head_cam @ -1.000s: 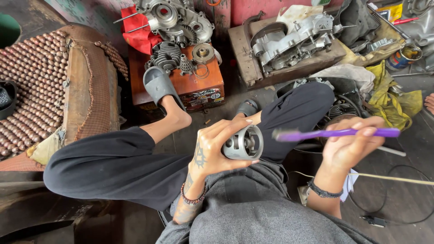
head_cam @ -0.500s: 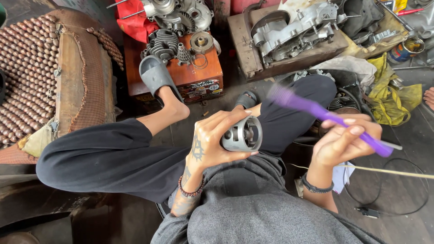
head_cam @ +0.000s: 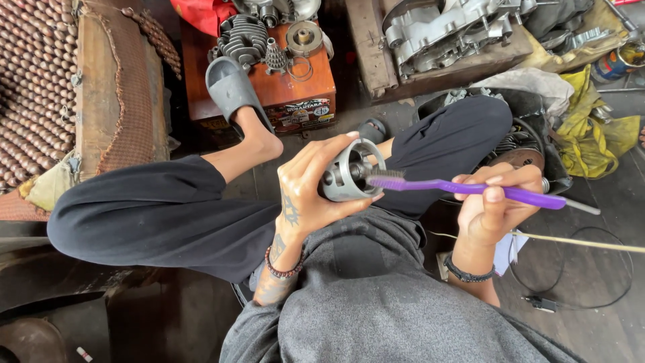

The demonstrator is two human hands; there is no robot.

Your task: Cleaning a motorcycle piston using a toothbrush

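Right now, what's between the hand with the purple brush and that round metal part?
In the head view, only the purple toothbrush spans the gap: the right hand grips its handle, and its bristles reach the round metal part held in the left hand.

Toothbrush [head_cam: 470,189]: bright purple handle, dark grey bristles.
Round metal part [head_cam: 349,172]: dull silver-grey, darker inside.
Left hand [head_cam: 306,195]: marked with a dark tattoo; a brown beaded bracelet [head_cam: 282,270] is worn at the wrist.
Right hand [head_cam: 494,202]: a black band [head_cam: 467,274] is worn at the wrist.
Trousers [head_cam: 154,215]: plain black.
Shirt [head_cam: 376,316]: heathered grey.
Sandal [head_cam: 232,87]: dark grey.
Box [head_cam: 295,91]: orange.
Beaded mat [head_cam: 33,87]: rows of brown beads.
Cloth [head_cam: 594,134]: yellow.
Engine casing [head_cam: 450,30]: pale silver.
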